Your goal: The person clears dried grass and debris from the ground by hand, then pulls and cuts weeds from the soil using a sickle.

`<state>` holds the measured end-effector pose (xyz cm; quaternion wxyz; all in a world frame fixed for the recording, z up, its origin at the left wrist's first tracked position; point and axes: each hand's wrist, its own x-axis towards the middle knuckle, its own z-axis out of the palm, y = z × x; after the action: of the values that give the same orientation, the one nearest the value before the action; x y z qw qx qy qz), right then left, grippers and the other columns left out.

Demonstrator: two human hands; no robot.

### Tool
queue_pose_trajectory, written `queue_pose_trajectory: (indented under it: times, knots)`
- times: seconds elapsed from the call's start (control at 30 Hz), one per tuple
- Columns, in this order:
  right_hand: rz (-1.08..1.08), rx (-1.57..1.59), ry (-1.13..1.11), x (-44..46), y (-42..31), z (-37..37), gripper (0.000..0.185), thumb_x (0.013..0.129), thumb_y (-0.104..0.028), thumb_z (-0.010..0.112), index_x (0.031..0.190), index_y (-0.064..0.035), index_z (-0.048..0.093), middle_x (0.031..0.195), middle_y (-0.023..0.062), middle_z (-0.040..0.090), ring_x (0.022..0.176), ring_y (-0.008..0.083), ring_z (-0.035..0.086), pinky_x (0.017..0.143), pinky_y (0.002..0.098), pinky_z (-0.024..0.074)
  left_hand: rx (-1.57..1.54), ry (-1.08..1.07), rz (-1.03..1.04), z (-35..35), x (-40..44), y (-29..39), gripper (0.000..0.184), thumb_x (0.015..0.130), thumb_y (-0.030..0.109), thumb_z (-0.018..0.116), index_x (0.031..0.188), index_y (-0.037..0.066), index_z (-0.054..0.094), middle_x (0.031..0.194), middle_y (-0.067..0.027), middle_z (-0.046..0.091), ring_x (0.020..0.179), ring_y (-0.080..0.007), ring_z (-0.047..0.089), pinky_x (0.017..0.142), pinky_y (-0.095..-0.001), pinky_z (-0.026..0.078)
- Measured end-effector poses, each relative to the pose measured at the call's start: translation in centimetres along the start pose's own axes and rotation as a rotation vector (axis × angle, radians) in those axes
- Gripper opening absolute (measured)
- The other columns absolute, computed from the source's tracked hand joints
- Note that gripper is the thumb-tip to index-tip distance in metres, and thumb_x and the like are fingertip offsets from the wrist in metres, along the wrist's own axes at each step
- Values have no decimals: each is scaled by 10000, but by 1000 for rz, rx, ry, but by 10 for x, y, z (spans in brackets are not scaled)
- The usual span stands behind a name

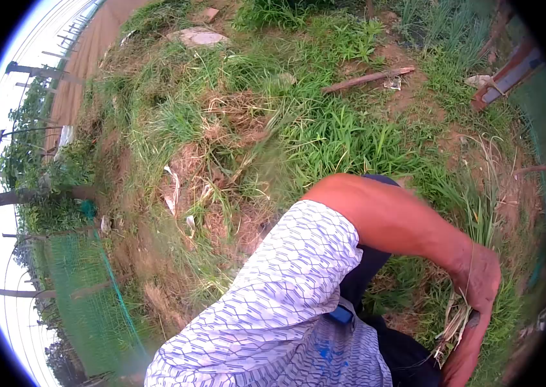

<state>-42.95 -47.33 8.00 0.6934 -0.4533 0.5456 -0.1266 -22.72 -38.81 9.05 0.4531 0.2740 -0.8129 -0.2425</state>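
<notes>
My left arm, in a white patterned sleeve, reaches to the right across the view. At its end, my left hand (478,277) is closed around a bunch of long grass (456,320). Green blades stick out above the hand, and pale, root-like ends hang below it. My right hand (477,317) meets the left one from below, close beside the bunch. Its fingers are hidden, so whether it grips the grass does not show.
Green grass (344,138) and dry cut grass (234,116) cover the ground. A wooden stick (368,79) lies at the upper right. Green netting (82,297) and posts stand at the left. A metal-like beam (508,77) is at the right. My dark-trousered legs (362,277) are bent below.
</notes>
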Motion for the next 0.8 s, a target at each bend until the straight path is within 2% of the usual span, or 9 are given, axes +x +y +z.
queue_pose_trajectory:
  times: [0.03,0.07,0.13,0.2,0.27,0.3,0.37,0.47,0.8]
  knots:
    - [16,-2,-18,8,-1,6,316,926,-288,528,1141,-57,532,780,45,572,638,153,545,528,320,450,-350,75,-26,24,1,-25,143,811,247,588,906,149,633,883,-56,666,803,-246,646,622,-416,519]
    - [30,-4,-32,15,-2,9,313,928,-289,528,1142,-60,529,775,40,572,628,146,546,513,315,450,-102,-105,-158,5,0,-2,140,818,227,591,916,139,639,904,-44,671,825,-242,643,643,-408,518]
    - [68,-8,-74,31,-2,14,309,933,-292,529,1144,-66,523,765,30,570,607,133,546,483,305,448,731,-491,87,-46,0,39,136,813,182,617,926,115,650,916,-19,679,857,-228,638,655,-407,515]
    - [98,10,-145,42,2,17,305,937,-294,529,1145,-72,516,755,20,569,586,119,546,453,296,446,648,-449,-145,-91,-12,57,176,791,226,604,860,101,707,795,-23,685,721,-213,633,629,-324,503]
    - [127,40,-291,56,10,19,301,941,-297,530,1146,-78,509,746,9,568,565,106,546,423,286,444,896,-184,-133,-139,-60,61,29,726,153,612,723,139,638,703,-12,632,663,-209,631,537,-344,480]
    - [163,37,-331,49,11,36,299,943,-298,531,1147,-81,506,741,4,567,554,99,546,408,281,444,997,-18,-179,-163,-91,56,85,696,128,622,628,143,573,610,-19,575,613,-205,622,471,-349,456]
    - [365,-54,-100,20,-4,76,231,942,-335,533,1049,-132,506,642,-25,533,444,66,479,350,244,407,1077,-50,-193,-175,-151,24,97,678,152,630,637,123,547,609,-39,546,577,-223,610,443,-352,437]
    - [365,-221,58,6,16,91,250,902,-405,582,875,-166,515,597,-54,469,414,48,386,353,208,285,1078,-345,-484,-167,-221,26,73,706,133,622,728,129,552,660,-6,540,671,-186,602,585,-344,446]
    - [353,-258,109,-64,9,65,255,880,-349,618,878,-115,519,566,-35,474,398,57,428,327,222,334,903,-428,-297,-126,-216,-20,140,710,121,616,799,129,509,698,-22,526,702,-195,581,633,-340,437]
